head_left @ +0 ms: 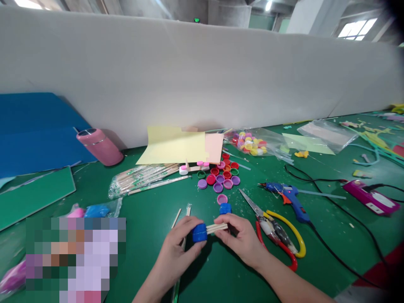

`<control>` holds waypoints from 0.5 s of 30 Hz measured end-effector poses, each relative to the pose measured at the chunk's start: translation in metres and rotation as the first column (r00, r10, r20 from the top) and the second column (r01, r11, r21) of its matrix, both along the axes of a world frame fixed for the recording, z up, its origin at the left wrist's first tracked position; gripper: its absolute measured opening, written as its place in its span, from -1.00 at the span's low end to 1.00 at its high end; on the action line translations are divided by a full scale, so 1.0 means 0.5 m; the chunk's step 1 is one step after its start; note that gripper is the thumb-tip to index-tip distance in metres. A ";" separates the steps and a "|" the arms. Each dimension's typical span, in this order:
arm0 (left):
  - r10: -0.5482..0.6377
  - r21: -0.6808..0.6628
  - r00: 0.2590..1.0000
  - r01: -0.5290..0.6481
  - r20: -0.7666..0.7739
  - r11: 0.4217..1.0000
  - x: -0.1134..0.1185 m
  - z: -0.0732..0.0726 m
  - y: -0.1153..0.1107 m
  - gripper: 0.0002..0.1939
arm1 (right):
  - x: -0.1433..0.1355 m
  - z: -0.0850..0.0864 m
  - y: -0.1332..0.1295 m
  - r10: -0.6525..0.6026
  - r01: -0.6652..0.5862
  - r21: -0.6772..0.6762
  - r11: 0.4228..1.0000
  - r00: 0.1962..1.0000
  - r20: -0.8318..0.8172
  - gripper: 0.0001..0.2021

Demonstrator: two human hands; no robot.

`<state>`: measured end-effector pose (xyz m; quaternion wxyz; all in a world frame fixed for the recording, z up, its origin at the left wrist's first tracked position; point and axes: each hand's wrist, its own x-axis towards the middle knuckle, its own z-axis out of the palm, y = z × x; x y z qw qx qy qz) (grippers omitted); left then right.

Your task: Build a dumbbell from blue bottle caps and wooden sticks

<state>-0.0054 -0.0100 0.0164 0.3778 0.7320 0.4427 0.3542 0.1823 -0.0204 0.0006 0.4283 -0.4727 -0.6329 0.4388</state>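
Between thumb and fingers, my left hand [180,242] grips a blue cap piece [200,232]. Thin wooden sticks [217,227] extend from the right side of that piece, and my right hand [238,235] pinches their far ends. A second blue cap piece [225,208] stands on the table just behind my right fingers. Loose sticks [176,219] lie behind and under my left hand. Beyond my hands lies a group of coloured bottle caps [218,187], purple, red, pink and green.
Scissors [271,229] and a blue glue gun [292,200] with its cord lie on the right, near a purple power strip [370,198]. Bagged sticks [142,179], a pink bottle [100,147] and paper sheets [173,145] are behind. A blurred patch covers the lower left.
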 end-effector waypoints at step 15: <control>0.004 0.018 1.000 -0.004 -0.002 1.000 0.000 0.000 0.001 -0.74 | 0.000 -0.003 0.000 -0.004 0.004 0.006 1.000 1.000 0.020 -0.85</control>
